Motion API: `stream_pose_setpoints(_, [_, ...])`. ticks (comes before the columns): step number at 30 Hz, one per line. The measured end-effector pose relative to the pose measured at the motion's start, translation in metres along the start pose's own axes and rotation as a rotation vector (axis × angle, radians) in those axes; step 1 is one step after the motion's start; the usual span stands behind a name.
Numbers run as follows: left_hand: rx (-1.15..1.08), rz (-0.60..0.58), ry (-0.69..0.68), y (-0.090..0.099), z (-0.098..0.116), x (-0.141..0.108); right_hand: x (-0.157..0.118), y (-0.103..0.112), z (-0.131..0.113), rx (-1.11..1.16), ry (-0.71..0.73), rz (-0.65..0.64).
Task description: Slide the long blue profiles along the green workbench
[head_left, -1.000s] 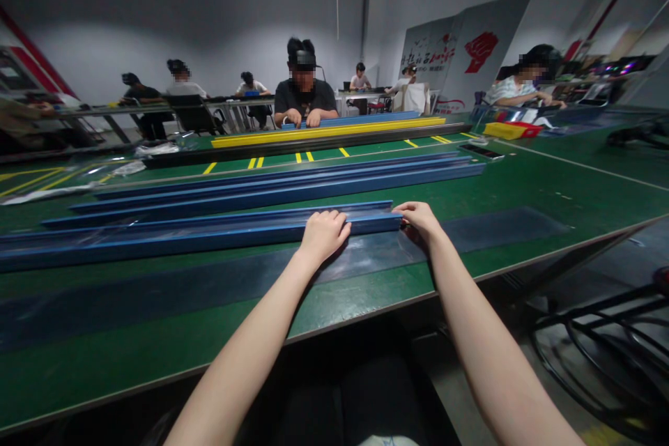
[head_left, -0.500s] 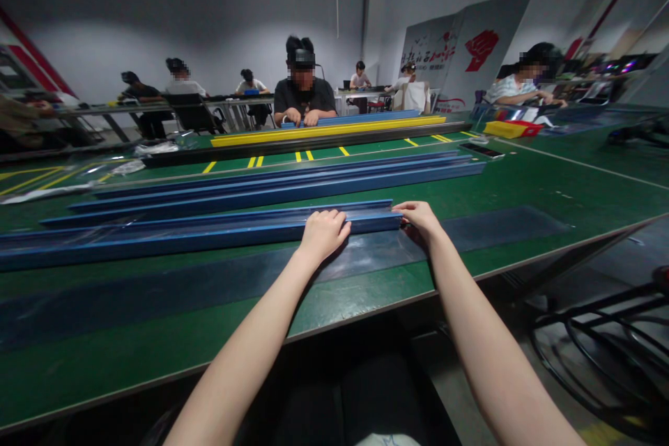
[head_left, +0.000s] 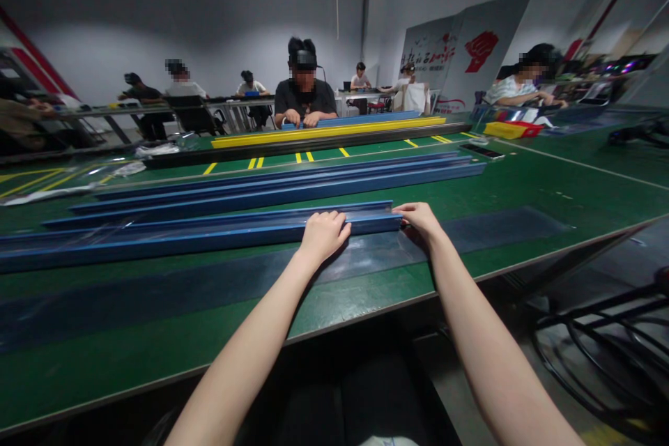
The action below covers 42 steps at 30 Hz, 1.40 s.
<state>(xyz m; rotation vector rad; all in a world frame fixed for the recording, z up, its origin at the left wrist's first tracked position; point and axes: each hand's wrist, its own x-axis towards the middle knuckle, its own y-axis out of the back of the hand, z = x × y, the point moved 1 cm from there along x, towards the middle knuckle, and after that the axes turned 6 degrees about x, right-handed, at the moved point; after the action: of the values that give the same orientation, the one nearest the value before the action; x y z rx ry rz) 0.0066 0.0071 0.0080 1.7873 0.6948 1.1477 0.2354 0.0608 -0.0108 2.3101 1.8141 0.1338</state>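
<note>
Hands steady at the blue channel's right end

Almost nothing shifts from the two earlier pictures: both hands keep the same places, and the blue channel [head_left: 182, 245] lies unmoved across the near left of the green table [head_left: 334, 317]. The left hand [head_left: 324, 233] is curled over its near wall, gripping it. The right hand [head_left: 419, 217] has its fingers drawn together at the right end; whether they pinch anything, I cannot tell. A clear strip [head_left: 235, 280] lies nearer. The stillness suggests careful work at that end.
</note>
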Motion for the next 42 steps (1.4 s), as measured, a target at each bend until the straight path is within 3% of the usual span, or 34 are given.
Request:
stream_pose_setpoints(24, [0.013, -0.016, 0.011, 0.001, 0.000, 0.000, 0.009, 0.002, 0.012, -0.107, 0.095, 0.021])
stream_pose_setpoints(42, [-0.002, -0.018, 0.018, 0.001, 0.000, 0.000, 0.001, 0.002, 0.007, -0.077, 0.049, 0.001])
